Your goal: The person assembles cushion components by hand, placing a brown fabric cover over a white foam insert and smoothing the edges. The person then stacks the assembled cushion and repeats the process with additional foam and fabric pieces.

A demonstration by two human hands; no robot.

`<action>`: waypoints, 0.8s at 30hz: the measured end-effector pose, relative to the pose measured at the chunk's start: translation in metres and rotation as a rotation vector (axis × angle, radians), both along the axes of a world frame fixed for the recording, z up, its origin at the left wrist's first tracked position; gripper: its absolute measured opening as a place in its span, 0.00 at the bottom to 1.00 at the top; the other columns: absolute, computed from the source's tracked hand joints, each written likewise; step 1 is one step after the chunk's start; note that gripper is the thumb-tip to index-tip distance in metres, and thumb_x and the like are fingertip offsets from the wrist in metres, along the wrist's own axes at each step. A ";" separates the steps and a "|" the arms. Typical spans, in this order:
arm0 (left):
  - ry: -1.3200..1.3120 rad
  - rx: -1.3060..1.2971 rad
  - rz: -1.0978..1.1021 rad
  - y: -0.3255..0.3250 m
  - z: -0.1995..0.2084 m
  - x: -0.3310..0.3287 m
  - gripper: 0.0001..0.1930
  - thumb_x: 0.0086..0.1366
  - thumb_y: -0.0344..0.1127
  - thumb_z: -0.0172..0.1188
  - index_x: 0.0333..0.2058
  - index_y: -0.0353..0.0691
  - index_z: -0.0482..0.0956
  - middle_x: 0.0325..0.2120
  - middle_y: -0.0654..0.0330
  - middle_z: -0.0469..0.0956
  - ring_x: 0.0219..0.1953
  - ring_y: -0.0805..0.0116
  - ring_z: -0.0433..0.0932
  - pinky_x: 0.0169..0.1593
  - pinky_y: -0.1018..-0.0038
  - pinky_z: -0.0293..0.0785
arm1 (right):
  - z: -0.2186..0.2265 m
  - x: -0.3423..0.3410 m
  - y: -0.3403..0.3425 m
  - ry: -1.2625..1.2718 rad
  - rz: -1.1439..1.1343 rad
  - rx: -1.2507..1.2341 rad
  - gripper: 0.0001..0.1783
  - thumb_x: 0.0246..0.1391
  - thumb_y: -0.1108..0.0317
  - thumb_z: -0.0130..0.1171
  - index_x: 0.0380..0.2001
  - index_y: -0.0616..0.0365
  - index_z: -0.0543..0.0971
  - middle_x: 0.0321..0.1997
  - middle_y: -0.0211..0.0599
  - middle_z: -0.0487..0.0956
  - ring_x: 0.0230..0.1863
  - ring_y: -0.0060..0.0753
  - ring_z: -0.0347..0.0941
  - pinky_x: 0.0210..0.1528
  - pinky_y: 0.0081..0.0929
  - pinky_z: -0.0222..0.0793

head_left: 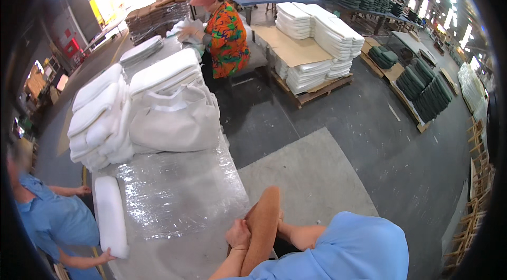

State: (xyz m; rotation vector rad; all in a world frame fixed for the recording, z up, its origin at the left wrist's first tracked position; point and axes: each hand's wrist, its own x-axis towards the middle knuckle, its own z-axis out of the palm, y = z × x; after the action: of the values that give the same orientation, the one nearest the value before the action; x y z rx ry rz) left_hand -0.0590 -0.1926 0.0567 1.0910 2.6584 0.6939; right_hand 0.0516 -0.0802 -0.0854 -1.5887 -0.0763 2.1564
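Note:
A long brown cushion (261, 227) stands upright at the near edge of the table, close to my chest. My left hand (237, 234) grips its left side, fingers wrapped around it. My right forearm reaches in from the right. My right hand (280, 220) presses on the cushion's right side and is mostly hidden behind it. The table top (179, 195) in front of me is covered in shiny clear plastic film.
At the left, a person in a blue shirt holds a white foam pad (111, 216) on the table. Stacked white cushions (100, 116) and white fabric covers (174, 119) fill the table's far end. A person in a colourful shirt (226, 34) works beyond. Pallets hold white cushions (317, 42) and dark green cushions (428, 90).

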 end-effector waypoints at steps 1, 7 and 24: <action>0.014 -0.009 0.003 0.001 0.003 -0.002 0.10 0.75 0.46 0.57 0.37 0.47 0.77 0.27 0.50 0.84 0.28 0.40 0.83 0.32 0.45 0.76 | -0.002 -0.003 -0.003 -0.001 0.010 0.001 0.26 0.71 0.49 0.55 0.54 0.60 0.84 0.54 0.50 0.86 0.53 0.50 0.84 0.54 0.46 0.79; 0.013 -0.010 0.004 0.009 0.004 -0.003 0.10 0.75 0.46 0.57 0.38 0.47 0.78 0.29 0.50 0.84 0.30 0.39 0.83 0.34 0.45 0.77 | -0.015 0.004 -0.009 -0.026 0.025 0.033 0.30 0.70 0.44 0.55 0.55 0.60 0.85 0.56 0.53 0.86 0.55 0.52 0.84 0.57 0.46 0.78; -0.057 0.032 -0.055 0.006 0.026 -0.002 0.14 0.72 0.48 0.61 0.46 0.46 0.82 0.40 0.51 0.83 0.43 0.47 0.83 0.45 0.51 0.79 | 0.036 0.038 0.025 -0.354 0.813 0.627 0.39 0.57 0.48 0.73 0.65 0.56 0.74 0.53 0.55 0.84 0.54 0.51 0.83 0.57 0.47 0.77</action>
State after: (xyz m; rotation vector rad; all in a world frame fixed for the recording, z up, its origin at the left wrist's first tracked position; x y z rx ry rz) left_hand -0.0606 -0.1866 0.0826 1.1307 2.5675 0.7475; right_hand 0.0897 -0.0548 -0.0497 -1.6547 -1.5714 1.9784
